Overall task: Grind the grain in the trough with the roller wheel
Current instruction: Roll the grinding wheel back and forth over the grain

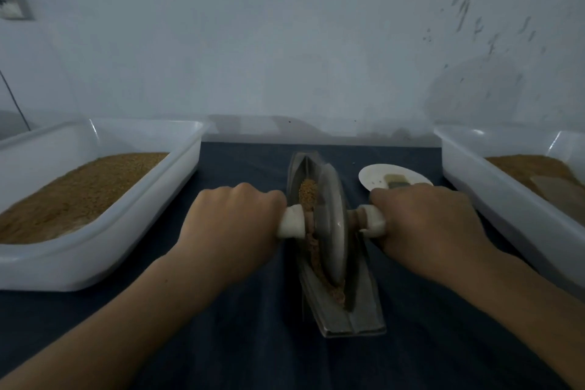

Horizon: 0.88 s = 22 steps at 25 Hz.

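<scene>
- Hands on the mill, head view: from my remote seat I see the left hand and the right hand reaching in from the bottom corners, one on either side of the roller wheel.
- Left fingers are curled tight around the white left handle, and right fingers are wrapped the same way around the white right handle. Both hands show their backs to the camera.
- Wheel, a grey disc, stands on edge in the trough, leaning slightly, about midway along it.
- Trough, long, narrow and grey, lies on the desk, which is draped in dark blue. It runs away from the camera, its near end between the two forearms.
- Grain sits in the groove as a tan heap just beyond the wheel. A darker streak follows the groove on the near side, beside the wheel's lower rim.
- Left tray, white plastic, stands well left of the trough and holds a bed of tan granules.
- Right tray, also white, stands at the right edge with a brownish layer inside.
- Small white plate, just beyond the right hand and partly hidden by it, carries a small block too blurred for me to identify.
- Pale wall rises behind the desk, flecked with dark marks at upper right.
</scene>
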Motion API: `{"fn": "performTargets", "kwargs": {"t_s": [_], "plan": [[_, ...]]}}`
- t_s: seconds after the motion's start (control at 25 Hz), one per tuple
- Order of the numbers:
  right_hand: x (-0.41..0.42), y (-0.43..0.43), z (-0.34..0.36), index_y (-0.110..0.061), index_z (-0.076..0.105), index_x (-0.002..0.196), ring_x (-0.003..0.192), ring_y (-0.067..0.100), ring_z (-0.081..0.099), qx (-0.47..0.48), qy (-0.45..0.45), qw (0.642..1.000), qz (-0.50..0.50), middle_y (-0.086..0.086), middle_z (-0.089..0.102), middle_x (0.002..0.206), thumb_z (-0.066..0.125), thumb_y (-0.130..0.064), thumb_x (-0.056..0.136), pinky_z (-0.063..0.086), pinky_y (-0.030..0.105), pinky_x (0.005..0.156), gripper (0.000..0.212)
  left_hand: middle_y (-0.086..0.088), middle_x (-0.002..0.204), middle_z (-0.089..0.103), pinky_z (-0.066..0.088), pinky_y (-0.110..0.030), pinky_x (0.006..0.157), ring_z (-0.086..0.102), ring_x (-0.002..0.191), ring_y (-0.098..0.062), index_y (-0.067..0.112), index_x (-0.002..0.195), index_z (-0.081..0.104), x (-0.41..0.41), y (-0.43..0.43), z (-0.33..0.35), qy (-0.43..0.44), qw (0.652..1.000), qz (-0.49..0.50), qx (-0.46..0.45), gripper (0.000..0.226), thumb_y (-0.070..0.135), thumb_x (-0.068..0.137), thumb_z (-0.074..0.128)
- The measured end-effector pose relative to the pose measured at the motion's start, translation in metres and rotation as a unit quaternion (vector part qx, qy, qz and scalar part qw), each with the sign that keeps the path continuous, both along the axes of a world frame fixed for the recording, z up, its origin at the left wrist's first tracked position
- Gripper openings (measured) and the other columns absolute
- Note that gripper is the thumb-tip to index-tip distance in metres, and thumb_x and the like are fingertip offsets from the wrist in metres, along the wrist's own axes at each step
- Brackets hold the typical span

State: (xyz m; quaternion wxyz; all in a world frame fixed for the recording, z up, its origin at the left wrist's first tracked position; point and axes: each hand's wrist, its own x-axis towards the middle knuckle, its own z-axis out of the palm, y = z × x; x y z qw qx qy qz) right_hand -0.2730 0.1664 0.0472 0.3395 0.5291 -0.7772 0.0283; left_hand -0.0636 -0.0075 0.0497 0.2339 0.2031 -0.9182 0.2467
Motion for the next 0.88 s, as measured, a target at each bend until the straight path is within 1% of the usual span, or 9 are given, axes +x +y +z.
{"fn": "performTargets", "kwargs": {"t_s": [0.12, 0.24, 0.32, 0.48, 0.6, 0.68, 0.72, 0.8, 0.88], "plan": [[-0.005, -0.005, -0.007, -0.032, 0.031, 0.064, 0.052, 0.008, 0.031, 0.019, -0.061, 0.998, -0.026, -0.012, 0.037, 0.057, 0.067, -0.044, 0.077, 0.017, 0.022, 0.046, 0.04, 0.01, 0.056, 0.021, 0.011, -0.023, 0.046, 0.02, 0.043, -0.012, 0.032, 0.069, 0.03, -0.015, -0.006, 0.002, -0.018, 0.999, 0.032, -0.009, 0.044, 0.04, 0.069, 0.074], [-0.019, -0.046, 0.0, -0.029, 0.037, 0.068, 0.063, 0.015, 0.049, 0.011, -0.087, 0.995, -0.037, -0.009, 0.048, 0.069, 0.064, -0.037, 0.083, 0.026, 0.027, 0.049, 0.032, 0.007, 0.064, 0.032, 0.027, -0.031, 0.051, 0.033, 0.052, -0.017, 0.03, 0.077, 0.045, -0.048, -0.034, 0.002, -0.003, 0.996, 0.077, 0.042, 0.018, 0.036, 0.086, 0.059], [-0.024, -0.067, 0.012, -0.03, 0.045, 0.074, 0.07, 0.02, 0.056, 0.022, -0.113, 0.993, -0.04, -0.006, 0.051, 0.073, 0.067, -0.035, 0.083, 0.033, 0.029, 0.055, 0.023, 0.005, 0.067, 0.038, 0.032, -0.033, 0.055, 0.04, 0.058, -0.019, 0.029, 0.079, 0.046, -0.063, -0.048, 0.006, 0.003, 0.992, 0.101, 0.081, 0.016, 0.033, 0.089, 0.057], [-0.022, -0.06, 0.014, -0.03, 0.044, 0.077, 0.073, 0.021, 0.057, 0.05, -0.129, 0.989, -0.052, -0.004, 0.058, 0.081, 0.067, -0.038, 0.085, 0.04, 0.031, 0.058, 0.025, 0.007, 0.065, 0.033, 0.025, -0.031, 0.05, 0.029, 0.051, -0.014, 0.032, 0.078, 0.042, -0.051, -0.037, 0.006, 0.01, 0.994, 0.087, 0.072, 0.02, 0.037, 0.087, 0.059], [-0.007, -0.018, 0.0, -0.031, 0.032, 0.065, 0.05, 0.008, 0.029, 0.025, -0.022, 0.999, -0.018, -0.011, 0.04, 0.061, 0.073, -0.044, 0.072, 0.017, 0.022, 0.046, 0.044, 0.013, 0.057, 0.021, 0.008, -0.023, 0.046, 0.011, 0.046, -0.007, 0.035, 0.069, 0.029, -0.016, -0.012, -0.008, 0.017, 1.0, 0.02, 0.007, 0.043, 0.044, 0.073, 0.071], [0.0, -0.002, 0.006, -0.033, 0.029, 0.06, 0.049, 0.001, 0.004, -0.017, 0.042, 0.999, 0.005, -0.012, 0.021, 0.052, 0.074, -0.047, 0.055, 0.005, 0.016, 0.048, 0.047, 0.015, 0.055, 0.013, 0.004, -0.018, 0.048, 0.004, 0.045, -0.004, 0.035, 0.067, 0.024, -0.006, -0.008, -0.003, 0.032, 0.999, -0.014, -0.002, 0.055, 0.043, 0.06, 0.078], [0.0, -0.004, 0.01, -0.032, 0.029, 0.058, 0.049, -0.001, 0.003, -0.015, 0.04, 0.999, 0.009, -0.013, 0.02, 0.052, 0.073, -0.048, 0.054, 0.004, 0.015, 0.049, 0.047, 0.015, 0.055, 0.014, 0.005, -0.017, 0.047, 0.006, 0.045, -0.004, 0.035, 0.066, 0.025, -0.009, -0.011, -0.001, 0.022, 1.0, -0.014, 0.008, 0.054, 0.042, 0.06, 0.078], [-0.006, -0.018, 0.007, -0.028, 0.035, 0.061, 0.047, 0.003, 0.023, 0.034, -0.019, 0.999, -0.026, -0.012, 0.036, 0.057, 0.071, -0.046, 0.068, 0.013, 0.02, 0.045, 0.041, 0.012, 0.059, 0.027, 0.019, -0.023, 0.044, 0.022, 0.045, -0.009, 0.033, 0.068, 0.041, -0.023, -0.023, -0.004, -0.008, 0.999, 0.016, 0.044, 0.031, 0.043, 0.073, 0.07], [-0.02, -0.052, 0.01, -0.03, 0.048, 0.071, 0.06, 0.013, 0.047, 0.057, -0.108, 0.991, -0.053, -0.008, 0.054, 0.073, 0.067, -0.042, 0.081, 0.028, 0.026, 0.05, 0.025, 0.008, 0.071, 0.043, 0.033, -0.032, 0.052, 0.042, 0.058, -0.017, 0.033, 0.085, 0.059, -0.053, -0.044, 0.007, -0.037, 0.993, 0.065, 0.088, 0.009, 0.041, 0.083, 0.06]]}}
